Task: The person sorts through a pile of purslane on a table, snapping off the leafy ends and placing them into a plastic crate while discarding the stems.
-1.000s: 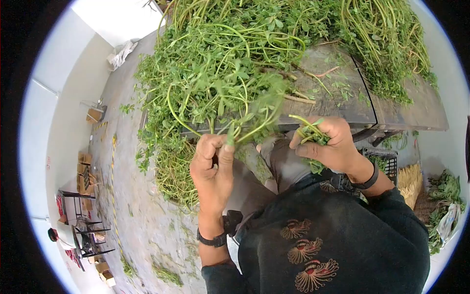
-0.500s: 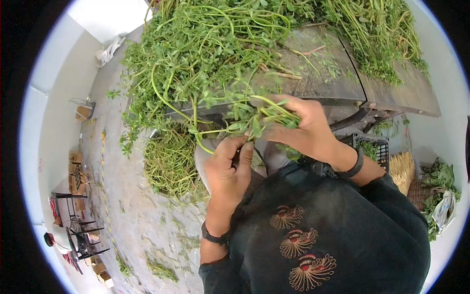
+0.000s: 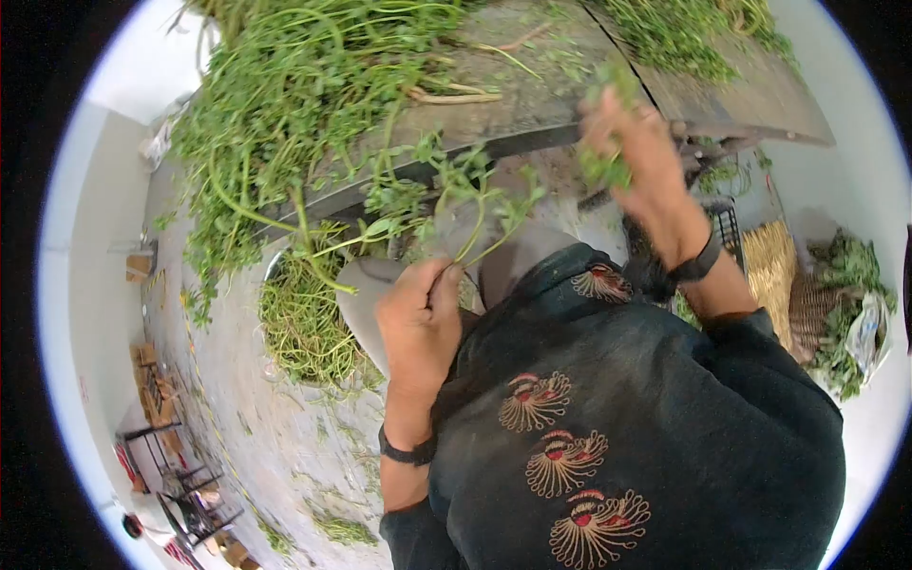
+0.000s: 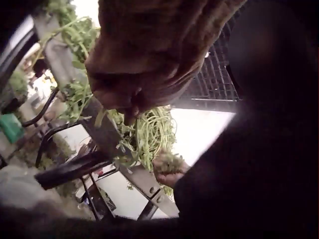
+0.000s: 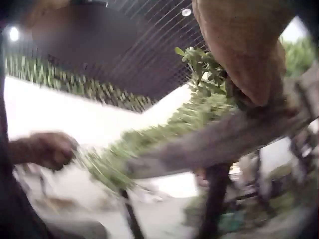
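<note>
My left hand (image 3: 418, 313) pinches thin purslane stems (image 3: 475, 228) between thumb and forefinger, in front of the table's near edge. Their leafy ends spread toward the heap of purslane (image 3: 285, 104) on the table. To the right, over the table edge, my blurred right hand (image 3: 651, 157) holds a small bunch of purslane tops (image 3: 608, 169). In the right wrist view leaves (image 5: 207, 69) stick out beside the right hand (image 5: 244, 50). The left wrist view has the left hand (image 4: 144, 64) large and dark, its fingertips partly hidden.
A second heap of purslane (image 3: 674, 38) lies on the right of the table (image 3: 532, 104). Below the table's left edge is a pile of stems (image 3: 313, 328). A black crate (image 3: 727, 226), a straw bundle (image 3: 771, 275) and a wicker basket (image 3: 810, 309) stand right. Far left sits another person (image 3: 142, 524).
My right hand came over to the left hand's stems, then swung away right and up toward the table with its bunch. The left hand keeps its pinch. The head view has shifted.
</note>
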### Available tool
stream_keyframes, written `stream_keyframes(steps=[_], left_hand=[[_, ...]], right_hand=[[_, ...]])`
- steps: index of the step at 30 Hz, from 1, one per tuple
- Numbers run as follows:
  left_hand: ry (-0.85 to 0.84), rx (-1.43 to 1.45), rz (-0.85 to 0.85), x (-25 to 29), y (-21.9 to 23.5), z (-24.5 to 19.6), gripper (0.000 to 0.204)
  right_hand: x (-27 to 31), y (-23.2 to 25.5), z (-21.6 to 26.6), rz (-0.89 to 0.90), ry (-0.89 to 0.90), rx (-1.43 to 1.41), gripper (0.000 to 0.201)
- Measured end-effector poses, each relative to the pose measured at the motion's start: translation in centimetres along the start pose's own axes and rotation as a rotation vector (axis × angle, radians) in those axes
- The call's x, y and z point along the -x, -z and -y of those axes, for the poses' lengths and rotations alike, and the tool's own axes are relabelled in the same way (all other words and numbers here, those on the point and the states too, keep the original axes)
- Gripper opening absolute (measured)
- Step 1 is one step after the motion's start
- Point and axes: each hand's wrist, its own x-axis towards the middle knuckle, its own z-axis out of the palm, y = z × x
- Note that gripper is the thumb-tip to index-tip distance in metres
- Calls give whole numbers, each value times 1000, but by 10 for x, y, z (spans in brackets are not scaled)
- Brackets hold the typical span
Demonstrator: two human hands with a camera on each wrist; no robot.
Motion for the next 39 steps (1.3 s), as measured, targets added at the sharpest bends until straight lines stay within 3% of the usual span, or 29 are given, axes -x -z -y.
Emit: stream_keyframes(steps=[1,2,4,7,9,10,12,13,15,17,18,21,24,25,26,29,31,32,34,35,37,38,39], left_hand=[[97,70,76,6,2,2,10],[98,84,119,9,2,3,10],[326,313,151,8,-1,4,11],[298,401,124,6,-12,16,10],[308,401,162,6,-13,17,10],[309,393,170,5,-13,16,10],[184,332,226,3,-16,15,11],[184,335,217,1,-20,15,11],[84,244,202,5,-22,15,7],[69,199,216,5,-22,13,7],[62,159,231,7,-21,12,6],[64,132,279,7,-14,1,6],[182,244,296,13,-9,-3,7],[156,223,305,14,-8,2,8],[162,222,302,15,-8,5,8],[140,175,207,11,-9,1,8],[-158,-189,-164,5,-11,-12,6],[-154,-190,-167,7,-7,-13,6],[-312,-161,-164,14,1,-14,10],[-349,-82,3,15,2,-10,17],[-253,-47,-14,17,-3,-21,20],[-159,-8,-22,17,-5,-26,24],[-227,-47,-90,15,0,-15,24]], right_hand=[[-6,28,4,-187,148,181,22],[-6,65,8,-221,206,299,21],[17,133,8,-428,260,760,24],[71,205,17,-657,352,1046,34],[99,239,43,-825,-147,1438,41],[113,266,41,-828,-156,1431,41],[127,311,27,-623,292,2234,49],[121,283,32,-564,355,2072,47],[100,203,35,-338,280,1521,39],[82,126,25,-34,224,1205,34],[73,89,23,244,517,1338,34],[64,10,5,627,722,1260,51],[49,-10,-29,695,798,1271,55],[46,-11,-35,712,815,1215,38],[43,-6,-40,717,811,1211,38],[38,7,-49,869,661,1312,28],[40,4,-52,684,125,1036,18],[39,1,-54,690,124,1036,18],[37,-5,-59,583,-217,507,24],[36,-7,-62,589,-217,506,24],[34,-11,-66,525,-405,166,28],[32,-13,-65,531,-403,165,28],[30,-14,-63,497,-498,42,27]])
